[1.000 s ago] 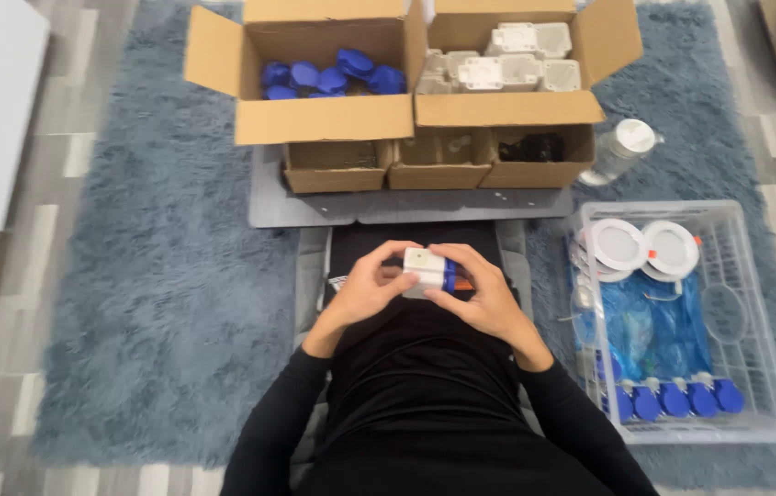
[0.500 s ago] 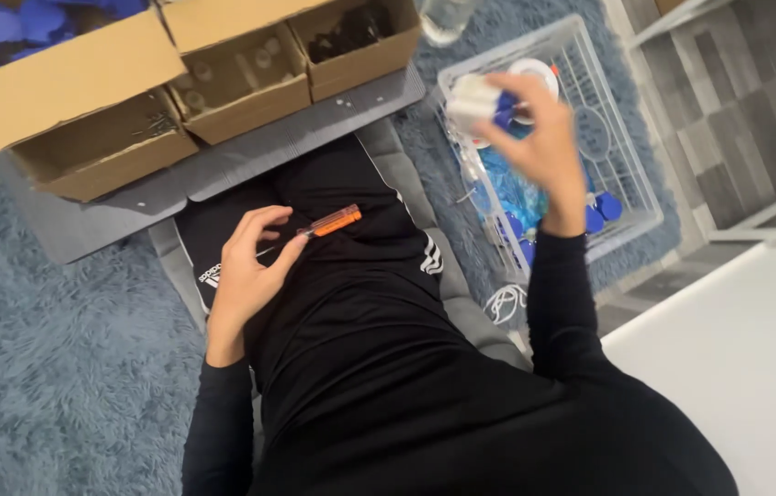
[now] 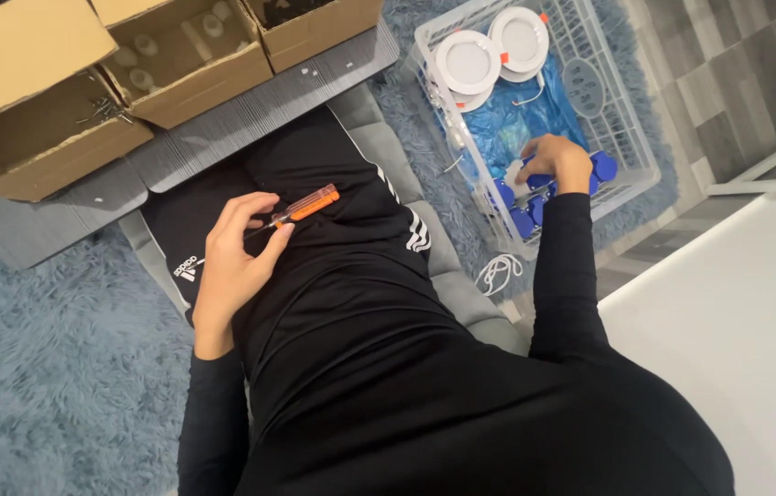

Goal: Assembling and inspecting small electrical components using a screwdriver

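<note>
1. Orange-handled screwdriver (image 3: 301,207) lies across the person's lap on black trousers, handle up-right, thin shaft running under the fingertips of the left hand (image 3: 234,253).
2. Left hand: fingers half curled, thumb & forefinger pinching the shaft near the handle; palm rests on the thigh. Not a full fist, other fingers loose.
3. Right hand (image 3: 555,163) is stretched out to the person's right, down inside the white wire basket (image 3: 631,138). Fingers bent over a small white and blue part (image 3: 526,176); grip looks closed on it, but the fingertips are hidden behind the knuckles, so how tight can't be told.
4. Part sits at the basket's near end, touching the row of blue caps (image 3: 521,216) w/ more blue caps just beside the hand.
5. Also in basket: two round white lamps (image 3: 466,62) at the far end, crumpled blue plastic bag (image 3: 521,124) between lamps & hand.
6. Cardboard boxes (image 3: 186,55) stand on a grey board ahead of the knees, well apart from both hands; small pale parts show in one.
7. Blue shaggy rug (image 3: 30,367) under all. White cord loop (image 3: 496,269) lies near the basket's near corner.
</note>
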